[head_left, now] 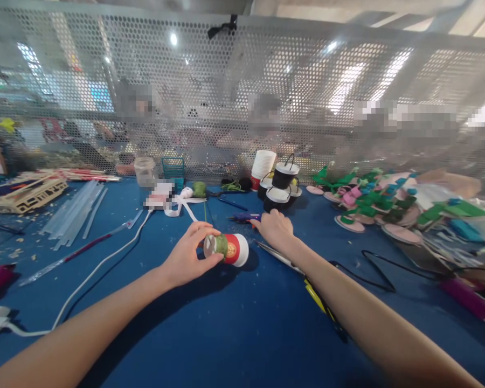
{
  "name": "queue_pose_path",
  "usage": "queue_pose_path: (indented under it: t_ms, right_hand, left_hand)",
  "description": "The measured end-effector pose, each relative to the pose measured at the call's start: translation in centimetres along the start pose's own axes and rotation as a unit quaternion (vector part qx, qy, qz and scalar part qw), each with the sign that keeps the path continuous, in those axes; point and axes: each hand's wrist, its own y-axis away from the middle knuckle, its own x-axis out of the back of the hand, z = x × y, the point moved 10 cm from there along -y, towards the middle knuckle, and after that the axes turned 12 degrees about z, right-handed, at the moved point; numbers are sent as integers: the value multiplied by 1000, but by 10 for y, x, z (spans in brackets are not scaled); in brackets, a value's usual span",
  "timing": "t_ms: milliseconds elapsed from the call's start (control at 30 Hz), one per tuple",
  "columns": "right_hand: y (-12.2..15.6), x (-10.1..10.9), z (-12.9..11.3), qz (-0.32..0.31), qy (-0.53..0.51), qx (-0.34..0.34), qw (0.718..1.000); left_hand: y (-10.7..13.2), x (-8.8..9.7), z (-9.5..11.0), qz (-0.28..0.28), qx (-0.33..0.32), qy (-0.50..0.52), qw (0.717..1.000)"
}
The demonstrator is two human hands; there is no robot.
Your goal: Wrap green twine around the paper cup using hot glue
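My left hand [194,249] is closed round the narrow end of a red paper cup [233,249], tipped on its side with its white rim to the right. Green yarn [221,245] is wrapped round the cup near my fingertips. Whether the cup touches the table, I cannot tell. To the right, my right hand [274,229] is closed on a purple-blue glue gun [247,217], whose nozzle points left; my fingers hide its back part. Scissors [278,254] with yellow-and-black handles lie partly under my right forearm.
Black-and-white cups [277,198] and stacked white cups [263,164] stand at the back. Green-and-pink craft pieces [359,202] crowd the right. Clear glue sticks [75,213], a white cable [101,264] and wooden pieces [36,196] lie left. A perforated metal screen [210,81] rises behind.
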Motion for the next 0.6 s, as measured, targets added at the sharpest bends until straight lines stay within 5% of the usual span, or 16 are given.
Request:
queue_pose_path:
  t_ms: [67, 100, 200, 267, 400, 600]
  right_hand:
    - [12, 14, -26, 17, -8, 58, 998]
    - [23, 23, -52, 23, -48, 140, 989]
    - [63, 46, -108, 33, -171, 290, 941]
    - [83, 50, -130, 50, -134, 341, 929]
    - [95, 32, -151, 20, 11, 358, 933]
    - [95, 23, -161, -29, 60, 350, 935]
  left_hand:
    - [0, 1, -3, 7, 5, -12, 1000]
    - [0, 2, -5, 10, 7, -16, 1000]
    - [1, 3, -8, 25, 7, -19, 999]
    - [1, 4, -7, 35, -1, -20, 999]
    - [2, 4, -3, 39, -19, -42, 998]
    - [2, 4, -4, 43, -20, -60, 997]
